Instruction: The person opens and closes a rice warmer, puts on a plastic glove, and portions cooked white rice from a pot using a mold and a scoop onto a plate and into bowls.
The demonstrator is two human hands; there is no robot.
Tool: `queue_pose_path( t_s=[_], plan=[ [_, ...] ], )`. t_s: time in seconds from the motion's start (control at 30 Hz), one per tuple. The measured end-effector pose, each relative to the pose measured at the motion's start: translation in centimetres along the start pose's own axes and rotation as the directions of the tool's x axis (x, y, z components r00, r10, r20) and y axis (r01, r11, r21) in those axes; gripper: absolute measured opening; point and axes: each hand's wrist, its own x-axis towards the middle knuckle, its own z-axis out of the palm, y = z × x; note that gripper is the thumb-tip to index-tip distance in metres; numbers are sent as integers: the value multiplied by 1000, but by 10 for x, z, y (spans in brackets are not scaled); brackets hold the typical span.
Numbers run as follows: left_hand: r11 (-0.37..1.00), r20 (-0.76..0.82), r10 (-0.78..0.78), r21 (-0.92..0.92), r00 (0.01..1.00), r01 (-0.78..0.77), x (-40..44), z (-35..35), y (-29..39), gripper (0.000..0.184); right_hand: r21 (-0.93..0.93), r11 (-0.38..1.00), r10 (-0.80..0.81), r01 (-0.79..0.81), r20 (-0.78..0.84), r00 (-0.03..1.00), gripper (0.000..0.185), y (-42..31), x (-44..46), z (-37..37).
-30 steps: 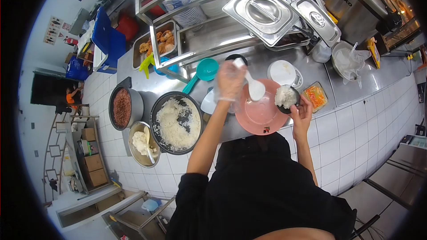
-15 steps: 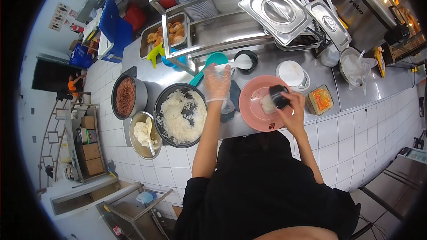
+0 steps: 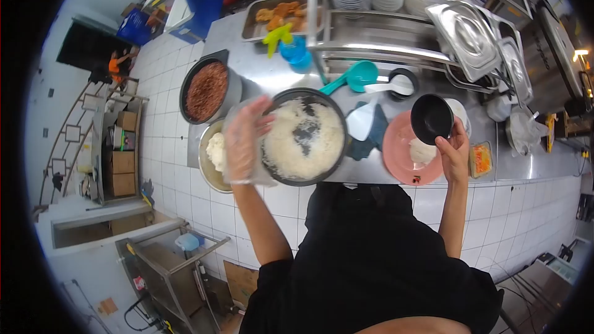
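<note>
My left hand [image 3: 246, 139], in a clear plastic glove, is open above the gap between the metal bowl [image 3: 210, 172] and the black pot of white rice [image 3: 304, 179]. It partly hides the pale, lumpy food [image 3: 216, 151] in the metal bowl. My right hand [image 3: 456, 151] grips a small black bowl [image 3: 431, 119] by its rim, tilted so that its hollow faces me. Below it, a mound of white rice [image 3: 422, 151] sits in the pink basin [image 3: 396, 164]. A white rice paddle [image 3: 361, 125] lies on a dark blue cloth [image 3: 374, 137] between pot and basin.
Left stands a pot of reddish-brown rice [image 3: 207, 91]. Behind are a blue spray bottle [image 3: 296, 54], a teal ladle [image 3: 362, 76] and a tray of fried food [image 3: 281, 17]. A white scale [image 3: 459, 114] and a container of orange-topped food [image 3: 481, 159] stand right. Metal lids [image 3: 465, 40] lean on the shelf.
My left hand has swung left from the pot's right side to over the metal bowl. My right hand has raised the black bowl from the basin, leaving the rice mound there. The view has shifted.
</note>
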Motion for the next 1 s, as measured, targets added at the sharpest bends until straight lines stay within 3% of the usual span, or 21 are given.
queue_pose_path(
  t_s=[0.13, 0.23, 0.3, 0.33, 0.43, 0.47, 0.57, 0.7, 0.73, 0.77, 0.8, 0.83, 0.87, 0.9, 0.93, 1.0],
  plan=[
    [995, -260, -63, 62, 963, 81, -27, -109, -34, 52, -55, 998, -3, 12, 164, 987, 71, -16, 19, 83],
    [975, -463, -99, 130, 881, 178, -48, -167, -69, 43, -105, 994, 36, -10, 247, 968, 76, -9, 27, 141],
    [915, -495, 52, 372, 868, 157, -59, -202, -100, 34, -204, 979, 62, 3, 312, 948, 76, 5, 30, 171],
    [863, -490, 128, 484, 862, 147, -61, -216, -117, 30, -324, 945, 69, 47, 338, 939, 77, 4, 29, 190],
    [663, -369, 0, 696, 929, 276, -63, -215, -145, 22, -657, 743, 218, 124, 413, 884, 74, 12, 29, 232],
    [576, -324, -81, 757, 943, 309, -60, -200, -141, 21, -666, 724, 206, 179, 457, 865, 73, 17, 28, 242],
    [497, -201, -58, 843, 978, 203, -48, -172, -125, 22, -695, 661, 218, 284, 539, 814, 74, 30, 23, 264],
    [747, -127, -34, 655, 991, 109, -32, -160, -123, 27, -692, 669, 229, 270, 538, 811, 71, 59, 0, 271],
    [752, -91, -21, 654, 996, 76, -29, -159, -122, 28, -702, 646, 207, 300, 540, 816, 65, 64, -5, 269],
    [757, -61, -5, 652, 998, 43, -24, -159, -122, 29, -705, 636, 168, 314, 524, 835, 54, 56, -4, 268],
    [760, -36, 12, 650, 999, 14, -19, -158, -121, 30, -682, 700, 143, 213, 425, 894, 46, 50, -1, 260],
    [779, -38, 7, 627, 999, 18, -16, -156, -118, 30, -638, 761, 125, 118, 323, 938, 38, 43, 4, 250],
    [794, -42, -3, 607, 999, 28, -14, -154, -115, 31, -674, 732, -11, 99, 134, 991, 24, 41, 10, 235],
    [807, -47, -15, 589, 999, 40, -13, -153, -111, 31, -761, 648, -24, -24, -52, 998, 21, 31, 18, 215],
    [805, -38, -10, 593, 999, 31, -11, -150, -107, 30, -806, 591, -108, -31, -117, 987, 26, 52, 29, 176],
    [792, -28, -4, 610, 1000, 20, -8, -142, -97, 28, -846, 513, -38, -143, -189, 981, 38, 100, 53, 122]
  ],
)
